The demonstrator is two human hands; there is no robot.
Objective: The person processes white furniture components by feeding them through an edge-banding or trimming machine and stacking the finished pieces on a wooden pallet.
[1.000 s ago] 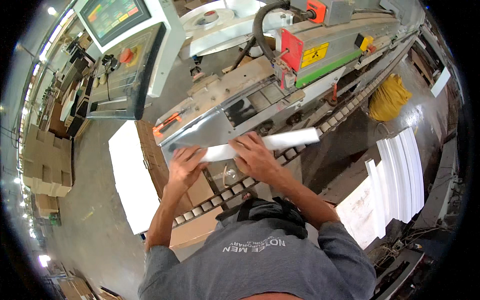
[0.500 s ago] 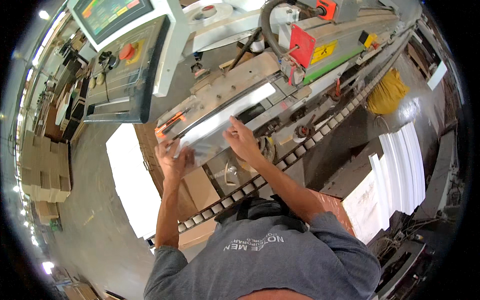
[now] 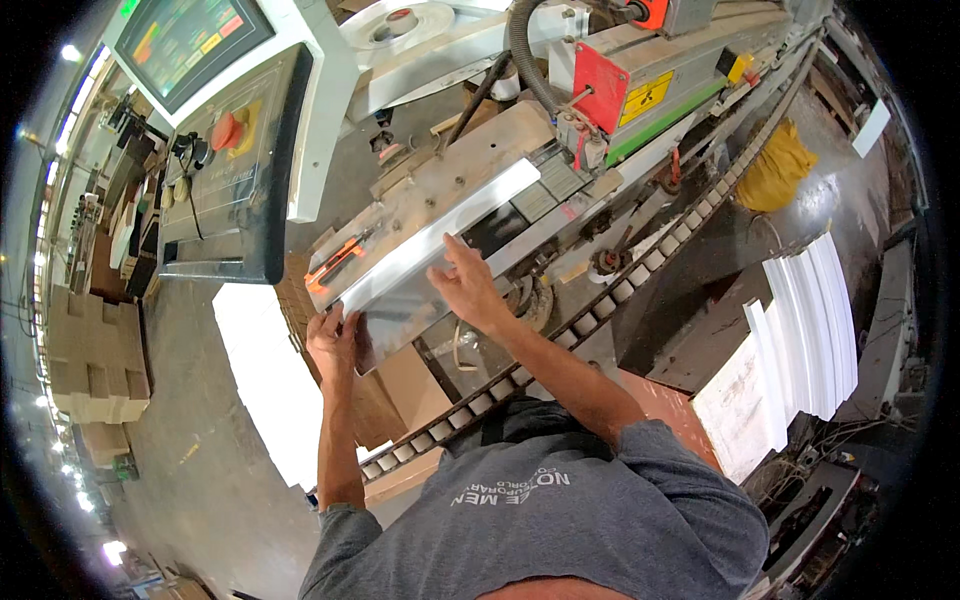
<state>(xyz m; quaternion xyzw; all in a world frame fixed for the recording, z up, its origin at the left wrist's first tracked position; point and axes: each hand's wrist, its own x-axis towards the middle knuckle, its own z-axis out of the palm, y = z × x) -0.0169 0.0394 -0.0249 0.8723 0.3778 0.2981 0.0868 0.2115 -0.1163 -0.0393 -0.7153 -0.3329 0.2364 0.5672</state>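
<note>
A long, narrow white strip (image 3: 440, 235) lies at a slant along the metal bed of a machine (image 3: 420, 195). At its near left end is my left hand (image 3: 332, 345), its fingers and thumb closed on the end of the strip. My right hand (image 3: 468, 288) is by the strip's near edge, over the bed, with fingers apart and nothing held. An orange utility knife (image 3: 337, 264) rests on the bed just beyond the strip, close to my left hand.
A control panel (image 3: 235, 160) with a screen and red button rises at upper left. White boards (image 3: 265, 370) are stacked below it; white strips (image 3: 815, 330) sit at right. A roller-chain conveyor (image 3: 600, 305) crosses before me. A yellow sack (image 3: 780, 170) lies beyond.
My left hand, blurred before, now rests sharply at the strip's end. My right hand has shifted a little left along the strip. The whole view has moved slightly.
</note>
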